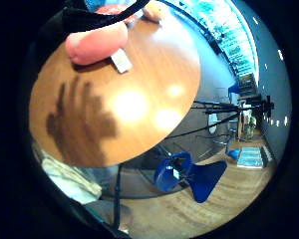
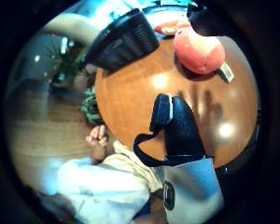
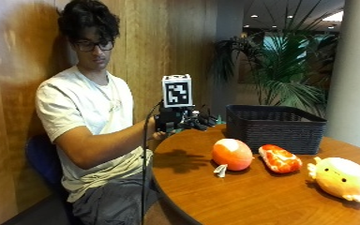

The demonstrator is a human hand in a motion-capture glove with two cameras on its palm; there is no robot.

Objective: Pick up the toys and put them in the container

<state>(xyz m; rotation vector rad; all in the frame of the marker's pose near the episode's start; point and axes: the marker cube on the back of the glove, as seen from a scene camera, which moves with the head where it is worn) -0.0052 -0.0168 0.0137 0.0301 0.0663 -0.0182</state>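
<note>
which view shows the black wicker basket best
The outside view: the black woven rectangular basket stands whole on the round wooden table, behind the orange round plush toy. The thumb side palm view catches only part of its wall at the table's edge. The little finger side view does not show it.

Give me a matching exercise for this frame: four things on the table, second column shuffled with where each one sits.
Things:
1. round orange plush
2. red-and-white plush
3. pale yellow plush
4. dark woven basket

Places:
A. farthest from the gloved right hand
B. at the back of the round wooden table, behind the toys
C. nearest the hand, white tag at its base
D. middle of the toy row

Pairs: 1-C, 2-D, 3-A, 4-B
</note>
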